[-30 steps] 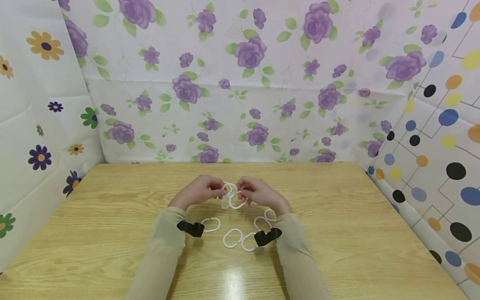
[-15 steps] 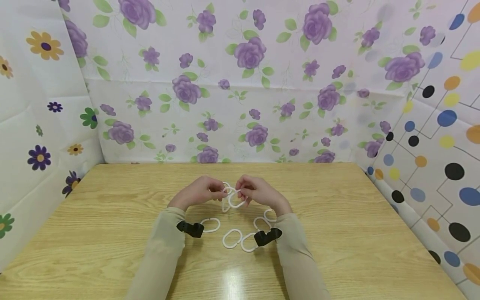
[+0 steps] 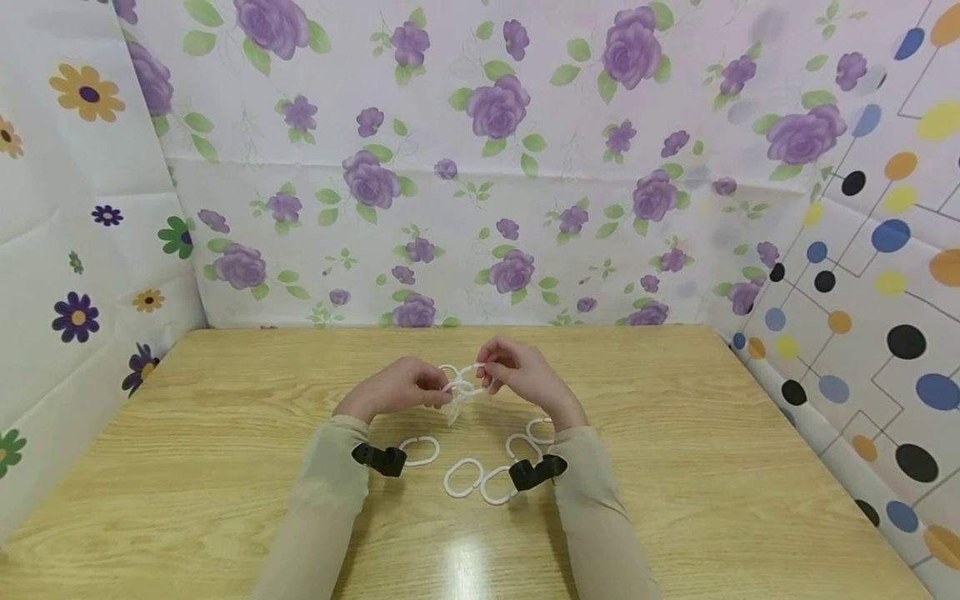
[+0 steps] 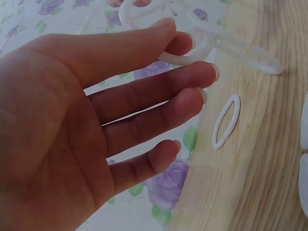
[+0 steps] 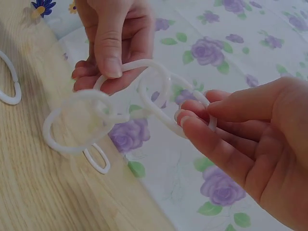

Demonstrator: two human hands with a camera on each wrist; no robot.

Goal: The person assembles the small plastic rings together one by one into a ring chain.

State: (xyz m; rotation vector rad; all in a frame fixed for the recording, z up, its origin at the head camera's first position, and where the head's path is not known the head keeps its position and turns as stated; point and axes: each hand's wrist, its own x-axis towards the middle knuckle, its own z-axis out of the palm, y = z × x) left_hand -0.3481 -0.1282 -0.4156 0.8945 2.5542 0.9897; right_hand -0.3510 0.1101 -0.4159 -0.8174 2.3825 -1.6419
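In the head view my left hand [image 3: 393, 387] and right hand [image 3: 525, 379] are raised over the table, facing each other across a short chain of white plastic C-shaped links. My left thumb and index finger pinch one link [image 5: 139, 63]; the other left fingers extend loosely, seen in the left wrist view. My right thumb and fingertips pinch another link [image 5: 163, 119] by its far end. These two links pass through each other. More joined links [image 5: 48, 127] dangle from the left-held one, blurred in the right wrist view, so their number is unclear.
Several loose white links lie on the wooden table [image 3: 187, 467]: one link [image 3: 438, 450] near the left wrist, one link [image 3: 447, 479] in front, others by the right wrist, partly covered by its black camera strap [image 3: 536, 473]. Flowered cloth [image 3: 450, 242] hangs behind.
My right hand has shifted slightly up and to the right. Its link has swung from hanging low to stretching sideways between the hands. The left hand has barely moved.
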